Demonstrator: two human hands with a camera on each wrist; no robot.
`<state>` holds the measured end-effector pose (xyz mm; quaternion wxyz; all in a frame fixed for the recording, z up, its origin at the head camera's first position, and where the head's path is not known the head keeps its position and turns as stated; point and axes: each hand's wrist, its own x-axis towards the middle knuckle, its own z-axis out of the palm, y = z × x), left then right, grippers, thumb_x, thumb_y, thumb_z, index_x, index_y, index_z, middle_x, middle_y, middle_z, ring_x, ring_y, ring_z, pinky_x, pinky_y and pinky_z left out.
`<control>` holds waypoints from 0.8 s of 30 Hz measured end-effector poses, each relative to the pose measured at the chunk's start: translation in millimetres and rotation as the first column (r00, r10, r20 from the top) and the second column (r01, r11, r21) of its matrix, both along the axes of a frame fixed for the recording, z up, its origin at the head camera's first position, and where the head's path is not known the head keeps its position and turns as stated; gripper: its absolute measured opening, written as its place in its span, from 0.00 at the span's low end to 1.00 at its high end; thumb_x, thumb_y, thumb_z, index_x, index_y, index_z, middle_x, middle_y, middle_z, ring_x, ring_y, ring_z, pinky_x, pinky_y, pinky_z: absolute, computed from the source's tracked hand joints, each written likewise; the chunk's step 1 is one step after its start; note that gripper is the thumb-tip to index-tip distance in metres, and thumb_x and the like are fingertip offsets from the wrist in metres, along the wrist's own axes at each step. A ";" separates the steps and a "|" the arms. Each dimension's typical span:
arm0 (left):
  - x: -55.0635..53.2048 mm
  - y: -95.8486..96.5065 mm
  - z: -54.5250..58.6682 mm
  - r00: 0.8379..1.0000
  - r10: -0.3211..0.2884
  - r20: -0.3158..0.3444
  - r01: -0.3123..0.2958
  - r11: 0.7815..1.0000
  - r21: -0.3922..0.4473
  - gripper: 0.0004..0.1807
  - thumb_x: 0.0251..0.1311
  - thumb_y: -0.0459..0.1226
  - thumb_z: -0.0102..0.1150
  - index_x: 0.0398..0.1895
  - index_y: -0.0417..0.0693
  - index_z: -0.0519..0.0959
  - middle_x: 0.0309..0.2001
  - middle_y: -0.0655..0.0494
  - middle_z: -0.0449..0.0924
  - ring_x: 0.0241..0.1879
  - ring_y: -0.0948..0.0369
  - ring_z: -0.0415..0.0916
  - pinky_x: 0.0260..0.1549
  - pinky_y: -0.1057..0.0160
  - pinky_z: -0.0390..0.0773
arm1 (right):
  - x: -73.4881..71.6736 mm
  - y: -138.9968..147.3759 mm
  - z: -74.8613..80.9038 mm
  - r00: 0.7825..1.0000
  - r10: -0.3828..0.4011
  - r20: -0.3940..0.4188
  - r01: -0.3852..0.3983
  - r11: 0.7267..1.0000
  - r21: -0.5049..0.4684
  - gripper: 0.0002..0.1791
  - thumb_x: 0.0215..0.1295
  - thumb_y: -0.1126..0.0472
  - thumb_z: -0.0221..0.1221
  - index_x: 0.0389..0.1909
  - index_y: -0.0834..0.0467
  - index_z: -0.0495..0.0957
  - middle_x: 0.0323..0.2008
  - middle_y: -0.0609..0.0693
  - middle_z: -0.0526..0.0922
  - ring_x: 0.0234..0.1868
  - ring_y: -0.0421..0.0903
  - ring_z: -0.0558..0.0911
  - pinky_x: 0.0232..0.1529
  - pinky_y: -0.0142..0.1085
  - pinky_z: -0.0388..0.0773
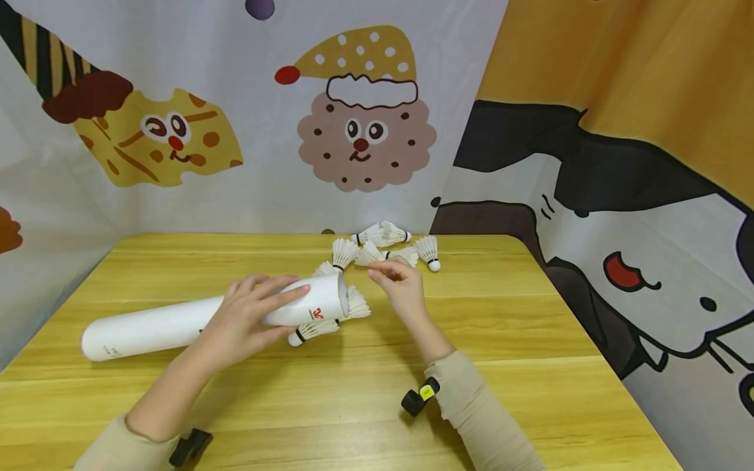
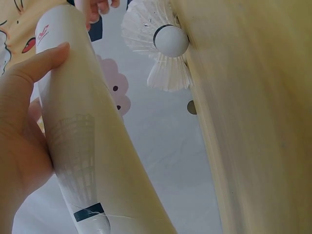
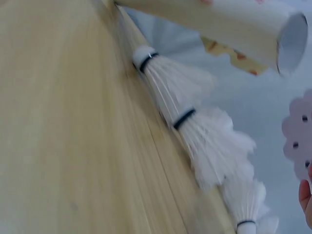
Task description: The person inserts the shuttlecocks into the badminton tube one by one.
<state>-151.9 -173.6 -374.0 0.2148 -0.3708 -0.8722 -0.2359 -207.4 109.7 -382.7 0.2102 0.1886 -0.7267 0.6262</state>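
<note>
My left hand [image 1: 250, 314] grips a long white shuttlecock tube [image 1: 156, 327] near its right end, fingers over the top and thumb along the near side. The tube's open mouth [image 3: 292, 44] faces right, tilted up a little above the table. Bent fingers and a thumb close to the index finger show on my right hand [image 1: 403, 288], just right of the mouth, with nothing visible between them. Two white feather shuttlecocks, one a near shuttlecock [image 1: 312, 331], lie under the tube's mouth end. Another shuttlecock [image 1: 343, 254] stands behind the tube.
Several more shuttlecocks lie toward the table's back edge, among them a shuttlecock [image 1: 428, 252] at the right and a back shuttlecock [image 1: 394, 234]. The wooden table [image 1: 530, 386] meets a printed cloth [image 1: 265, 203] behind. Both wrists wear black camera mounts.
</note>
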 end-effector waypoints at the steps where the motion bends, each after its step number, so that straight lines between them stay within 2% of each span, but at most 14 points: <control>1: 0.0 0.0 0.1 1.000 0.001 0.001 -0.001 1.000 0.000 0.45 0.42 0.40 0.76 0.68 0.65 0.68 0.64 0.54 0.70 0.54 0.49 0.65 0.46 0.47 0.59 | -2.7 3.4 -1.5 1.000 -0.011 0.010 0.011 1.000 -0.008 0.07 0.53 0.75 0.66 0.33 0.74 0.82 0.27 0.59 0.77 0.27 0.37 0.70 0.29 0.28 0.67; 6: 0.3 -0.1 0.4 1.000 0.000 0.002 0.000 1.000 0.000 0.44 0.42 0.40 0.76 0.68 0.65 0.68 0.64 0.54 0.70 0.54 0.49 0.65 0.47 0.47 0.58 | -16.3 20.1 -11.3 0.996 -0.083 0.035 0.084 0.996 -0.041 0.07 0.54 0.76 0.65 0.33 0.76 0.81 0.28 0.61 0.79 0.27 0.38 0.71 0.29 0.26 0.68; 9: 0.4 -0.1 0.5 1.000 -0.004 -0.001 0.004 1.000 0.001 0.44 0.42 0.40 0.76 0.68 0.64 0.69 0.63 0.54 0.70 0.54 0.49 0.65 0.46 0.47 0.58 | -30.2 31.1 -26.2 0.988 -0.142 0.053 0.145 0.988 -0.054 0.07 0.54 0.76 0.65 0.33 0.75 0.82 0.27 0.63 0.79 0.26 0.39 0.71 0.28 0.26 0.67; 13: 0.5 0.0 0.3 1.000 -0.007 -0.001 0.007 1.000 0.003 0.44 0.42 0.39 0.76 0.68 0.64 0.69 0.63 0.53 0.70 0.54 0.49 0.65 0.46 0.47 0.59 | -47.6 44.3 -47.5 0.966 -0.232 0.115 0.239 0.969 -0.055 0.07 0.54 0.72 0.67 0.34 0.70 0.84 0.26 0.56 0.79 0.27 0.39 0.71 0.28 0.27 0.66; 16: 0.6 -0.4 -0.1 1.000 -0.004 0.001 0.004 1.000 0.002 0.44 0.42 0.39 0.76 0.68 0.65 0.69 0.63 0.53 0.70 0.54 0.49 0.65 0.47 0.47 0.58 | -52.2 49.0 -55.0 0.945 -0.286 0.159 0.296 0.954 -0.042 0.07 0.54 0.70 0.68 0.35 0.68 0.85 0.26 0.51 0.79 0.26 0.39 0.71 0.27 0.27 0.66; 24: 0.4 -1.3 -1.2 1.000 0.002 0.002 -0.002 1.000 -0.005 0.44 0.43 0.40 0.76 0.68 0.65 0.69 0.64 0.54 0.69 0.55 0.49 0.65 0.47 0.48 0.59 | -59.5 55.0 -67.0 0.909 -0.352 0.224 0.365 0.931 -0.018 0.11 0.54 0.69 0.69 0.39 0.66 0.85 0.26 0.55 0.77 0.22 0.39 0.69 0.23 0.26 0.65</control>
